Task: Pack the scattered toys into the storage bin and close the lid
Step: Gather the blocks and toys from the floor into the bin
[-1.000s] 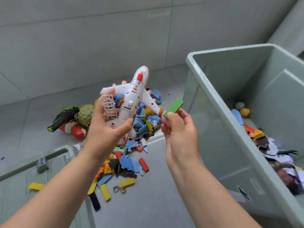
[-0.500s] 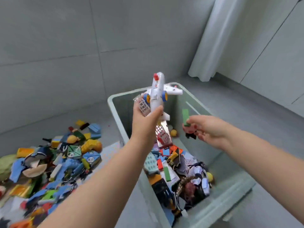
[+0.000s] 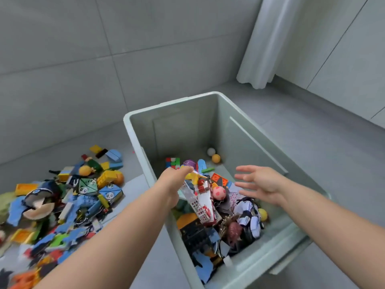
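Both hands are hovering over the storage bin (image 3: pixel 133 126): right hand (image 3: pixel 258 182) splayed wide, left hand (image 3: pixel 177 180) fingers straight, both holding nothing. Toy plane (image 3: pixel 203 198) is lying inside on the heap. Next, I'd be scooping bigger handfuls from the floor pile (image 3: pixel 73 201) and releasing them low.

Even, soft, bright light; we see only faint shadows. We note motion blur on the toy pile (image 3: pixel 62 207) lower left, and wide-angle bowing at the edges.

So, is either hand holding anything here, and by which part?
Nothing is held: the left hand and right hand both hover open-fingered over the storage bin; the toy plane lies inside it.
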The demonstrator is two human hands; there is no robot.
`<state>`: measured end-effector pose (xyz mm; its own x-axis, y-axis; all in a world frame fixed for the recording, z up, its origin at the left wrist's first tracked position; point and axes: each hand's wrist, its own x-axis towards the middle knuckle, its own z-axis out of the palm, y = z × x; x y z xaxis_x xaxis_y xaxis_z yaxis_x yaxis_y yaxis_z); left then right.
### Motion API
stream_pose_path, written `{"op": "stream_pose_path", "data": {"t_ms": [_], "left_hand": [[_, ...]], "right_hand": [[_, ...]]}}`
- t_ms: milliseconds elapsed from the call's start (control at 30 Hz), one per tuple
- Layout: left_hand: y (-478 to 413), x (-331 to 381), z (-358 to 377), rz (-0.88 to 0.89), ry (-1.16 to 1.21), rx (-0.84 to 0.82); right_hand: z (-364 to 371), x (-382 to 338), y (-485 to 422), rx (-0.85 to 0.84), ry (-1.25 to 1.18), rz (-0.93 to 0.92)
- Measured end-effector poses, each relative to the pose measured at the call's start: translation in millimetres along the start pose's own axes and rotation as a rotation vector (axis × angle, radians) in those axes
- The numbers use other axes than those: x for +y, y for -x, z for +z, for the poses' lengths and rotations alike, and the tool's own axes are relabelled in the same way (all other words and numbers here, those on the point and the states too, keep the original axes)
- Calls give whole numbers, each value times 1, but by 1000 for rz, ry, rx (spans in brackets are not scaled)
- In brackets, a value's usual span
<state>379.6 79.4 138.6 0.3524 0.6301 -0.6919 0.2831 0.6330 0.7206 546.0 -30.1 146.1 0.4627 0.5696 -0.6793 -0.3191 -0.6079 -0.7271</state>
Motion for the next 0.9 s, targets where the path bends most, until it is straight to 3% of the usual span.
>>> {"op": "stream_pose_path", "data": {"t_ms": [167,300,400,533,600,667,800,900], "left_hand": [[38,4,-39,188,43,-184],[66,-3,-120,320,187,-272],[73,-42,-207,378,68,-84],[63,-147,-310,196,-118,311],[57,-198,-341,145,-164,453],[50,-237,-359,142,-322,548],[26,-286,-376,150,-578,525],[4,-297,-373,118,-766,505]], "right_hand": [[39,-27,34,-206,106,-129],[109,-47,66,-356,201,-289],[184,-47,85,-504,386,-399],[292,3,76,-608,963,-536],[337,49,54,-637,1310,-540],[371,101,26,-627,1507,-462],[409,198,-19,-436,1491,-291],[425,242,-24,-286,1432,-441]]}}
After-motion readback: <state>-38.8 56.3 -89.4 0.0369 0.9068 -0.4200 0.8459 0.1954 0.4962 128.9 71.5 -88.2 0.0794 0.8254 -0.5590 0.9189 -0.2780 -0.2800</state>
